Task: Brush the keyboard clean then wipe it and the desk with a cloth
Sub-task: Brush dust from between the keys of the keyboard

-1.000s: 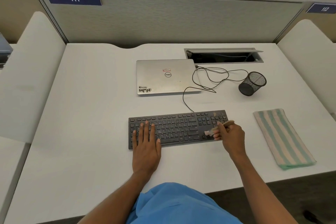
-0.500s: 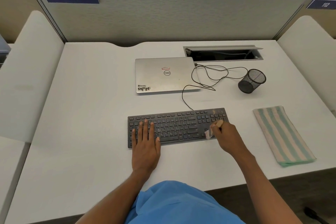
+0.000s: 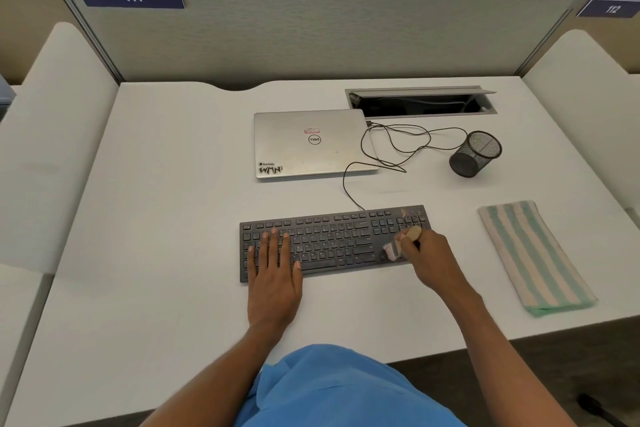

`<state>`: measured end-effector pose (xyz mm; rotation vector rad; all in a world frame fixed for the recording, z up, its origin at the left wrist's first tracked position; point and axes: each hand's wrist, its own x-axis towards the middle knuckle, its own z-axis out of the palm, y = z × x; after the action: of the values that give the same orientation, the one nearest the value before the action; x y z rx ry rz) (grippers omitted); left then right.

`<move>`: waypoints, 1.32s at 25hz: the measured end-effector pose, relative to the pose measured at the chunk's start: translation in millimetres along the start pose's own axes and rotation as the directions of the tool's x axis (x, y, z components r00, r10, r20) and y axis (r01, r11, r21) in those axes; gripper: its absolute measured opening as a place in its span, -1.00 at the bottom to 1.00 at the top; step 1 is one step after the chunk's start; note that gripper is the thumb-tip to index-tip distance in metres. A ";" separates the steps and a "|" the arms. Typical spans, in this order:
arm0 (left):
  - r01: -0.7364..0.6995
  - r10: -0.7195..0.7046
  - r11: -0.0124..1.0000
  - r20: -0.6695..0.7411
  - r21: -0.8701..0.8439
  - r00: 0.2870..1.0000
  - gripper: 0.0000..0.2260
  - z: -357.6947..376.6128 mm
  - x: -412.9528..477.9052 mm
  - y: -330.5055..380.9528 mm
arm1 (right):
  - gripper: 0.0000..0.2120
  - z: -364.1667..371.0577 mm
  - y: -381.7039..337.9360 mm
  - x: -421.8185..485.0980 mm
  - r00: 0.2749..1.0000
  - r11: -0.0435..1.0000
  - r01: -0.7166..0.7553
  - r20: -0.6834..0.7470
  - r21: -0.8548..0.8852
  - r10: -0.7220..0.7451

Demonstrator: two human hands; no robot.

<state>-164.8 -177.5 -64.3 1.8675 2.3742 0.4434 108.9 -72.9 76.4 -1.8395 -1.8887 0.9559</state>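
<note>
- Left hand [image 3: 273,274] lies flat, fingers straight, on the black rectangular keyboard [image 3: 329,243] mid-desk
- Right hand [image 3: 427,260] grips a small wooden-handled brush [image 3: 401,243], pale bristles on the right-side keys
- Green-and-cream striped cloth [image 3: 535,256] lies well right

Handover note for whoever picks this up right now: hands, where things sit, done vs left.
Left hand: flat on the left half of the keyboard, fingers straight, steadying it.
Right hand: grips the brush, bristles on the keys near the right end.
Cloth: folded and untouched on the desk, right of the keyboard.
Done: brushing under way; coverage can't be judged.
Left: finish brushing, then wipe keyboard and desk with the cloth.
</note>
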 end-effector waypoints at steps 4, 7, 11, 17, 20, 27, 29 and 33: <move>0.000 0.000 1.000 -0.002 0.000 1.000 -0.44 0.1 -0.4 0.4 | -0.79 3.8 -3.1 -6.7 0.999 0.999 0.045 0.008 0.018 -0.045; 0.005 -0.005 1.000 -0.001 0.007 1.000 -0.44 0.1 -0.1 0.3 | -0.73 -0.5 1.3 -5.4 0.995 0.997 -0.019 0.098 -0.071 0.026; 0.002 -0.002 1.000 0.001 0.002 1.000 -0.44 1.2 -0.2 0.1 | -0.72 -3.7 -7.0 -6.7 0.999 0.999 0.022 0.028 -0.031 -0.021; 0.003 -0.003 1.000 0.004 0.009 1.000 -0.43 0.7 -0.1 0.0 | -0.72 -0.2 2.5 -17.8 0.996 0.998 -0.045 0.070 -0.053 0.049; 0.001 -0.001 1.000 0.006 0.011 1.000 -0.43 1.2 -1.0 0.1 | -0.75 -1.5 -4.0 -15.2 0.999 0.999 -0.035 0.009 0.014 0.034; 0.005 -0.005 1.000 -0.002 0.000 1.000 -0.43 -1.1 -0.8 0.4 | -0.72 2.7 3.4 -15.8 0.996 0.998 -0.054 0.064 -0.023 0.056; 0.002 -0.002 1.000 -0.002 -0.006 1.000 -0.43 -1.6 -0.9 1.1 | -0.76 -10.3 2.3 -15.0 0.999 0.998 -0.030 -0.014 -0.061 0.029; 0.005 -0.005 1.000 -0.003 -0.017 1.000 -0.43 -1.6 -1.0 1.0 | -0.82 -24.7 -4.3 2.5 0.999 0.994 0.017 -0.047 -0.113 -0.022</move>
<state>-164.0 -178.6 -62.6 1.8546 2.3688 0.4653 121.6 -64.5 96.5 -1.8855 -1.9641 0.8071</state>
